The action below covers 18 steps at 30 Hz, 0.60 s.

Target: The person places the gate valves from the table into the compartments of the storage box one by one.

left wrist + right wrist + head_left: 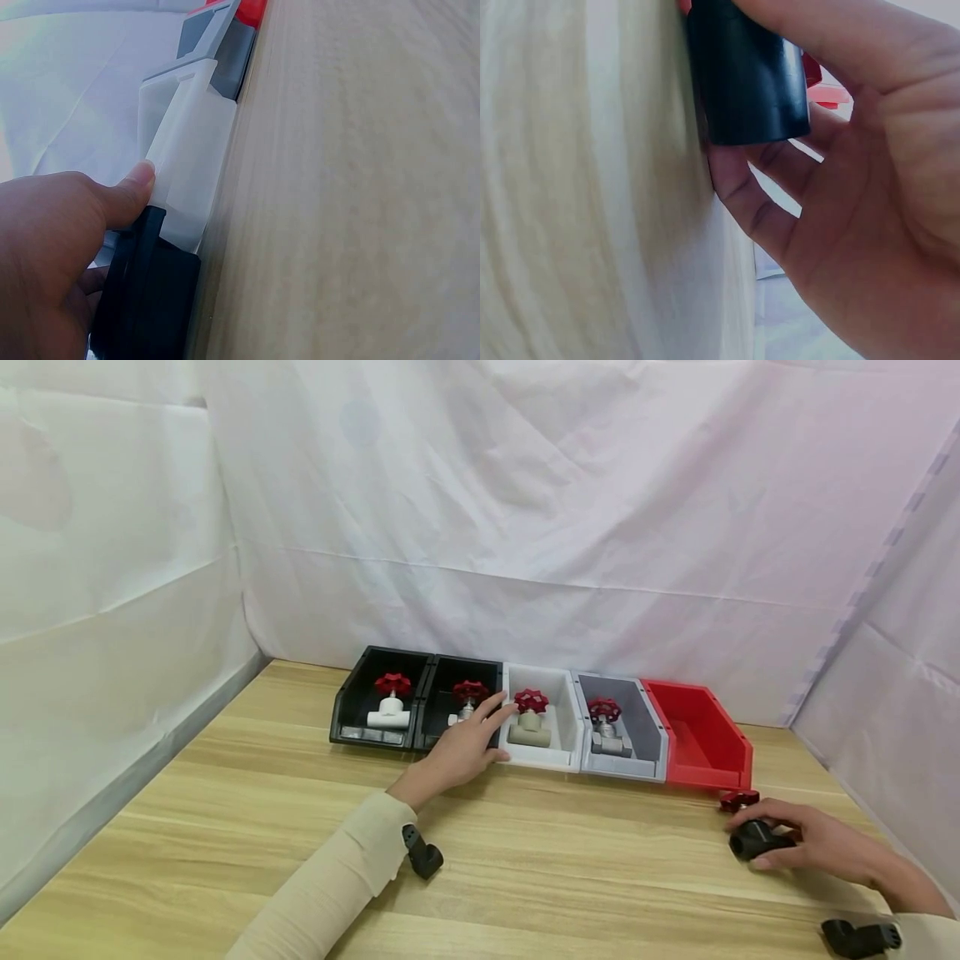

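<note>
Five bins stand in a row at the back of the wooden table (570, 860): two black ones (367, 731), a white bin (562, 756), a grey bin (652, 760) and a red bin (705, 739). Each bin except the red one holds a valve with a red handwheel (531, 700). My left hand (461, 747) rests on the front of the second black bin (146, 300), fingers stretched toward the white bin (187, 150), thumb against its front edge. At the right, my right hand (813, 843) grips a black valve (757, 839) lying on the table, its red handwheel (738, 799) pointing at the red bin. The right wrist view shows the fingers curled round the black valve body (750, 75).
White cloth walls close in the table at the back and on both sides. Small black wrist cameras (422, 853) sit by each forearm. The red bin holds nothing that I can see. Bare wood lies in front of the bins.
</note>
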{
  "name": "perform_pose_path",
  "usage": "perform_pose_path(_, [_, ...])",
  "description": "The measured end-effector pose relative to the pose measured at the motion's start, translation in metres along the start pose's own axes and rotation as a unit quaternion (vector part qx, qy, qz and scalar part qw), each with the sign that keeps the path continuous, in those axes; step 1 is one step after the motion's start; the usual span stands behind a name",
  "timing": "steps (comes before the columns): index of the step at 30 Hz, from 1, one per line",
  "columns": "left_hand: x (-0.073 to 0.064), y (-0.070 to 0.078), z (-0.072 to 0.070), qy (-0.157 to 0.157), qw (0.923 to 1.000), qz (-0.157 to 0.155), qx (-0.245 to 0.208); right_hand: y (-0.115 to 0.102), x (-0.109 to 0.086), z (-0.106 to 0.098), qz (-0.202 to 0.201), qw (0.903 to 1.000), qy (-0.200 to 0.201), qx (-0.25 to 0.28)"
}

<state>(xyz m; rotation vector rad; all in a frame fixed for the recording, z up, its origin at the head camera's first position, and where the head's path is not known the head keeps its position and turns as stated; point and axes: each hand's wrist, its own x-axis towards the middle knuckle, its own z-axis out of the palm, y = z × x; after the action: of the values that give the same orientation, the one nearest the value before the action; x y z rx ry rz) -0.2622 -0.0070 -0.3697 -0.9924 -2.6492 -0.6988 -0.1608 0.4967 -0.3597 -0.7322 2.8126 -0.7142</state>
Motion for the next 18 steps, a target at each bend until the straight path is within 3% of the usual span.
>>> perform_pose_path(18, [0.0009, -0.0001, 0.0012, 0.001, 0.9999, -0.002, 0.010, -0.0007, 0.0002, -0.0024, 0.044, 0.9990, -0.002, 0.008])
